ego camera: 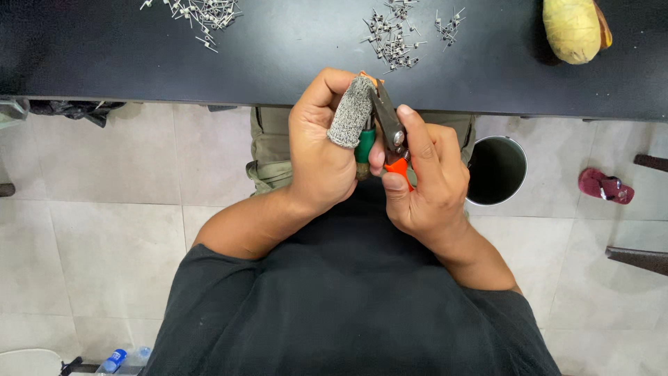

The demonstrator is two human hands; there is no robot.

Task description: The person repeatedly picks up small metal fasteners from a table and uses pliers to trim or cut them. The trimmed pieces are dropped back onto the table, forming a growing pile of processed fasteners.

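Note:
My right hand (424,177) grips a pair of metal cutters with orange handles (391,132), jaws pointing up toward the table edge. My left hand (321,150) is closed beside it around a green-handled piece (364,145), with a grey knitted finger sleeve (350,111) on the thumb pressed against the cutter jaws. Whatever sits between the jaws is hidden by the fingers. Both hands hover at the front edge of the black table (278,63).
Piles of small metal pins (393,38) and more small pins (202,14) lie on the table. A yellowish wrapped bundle (574,28) sits at back right. Below stand a dark round bin (495,170), a red sandal (605,186) and water bottles (118,360) on the tiled floor.

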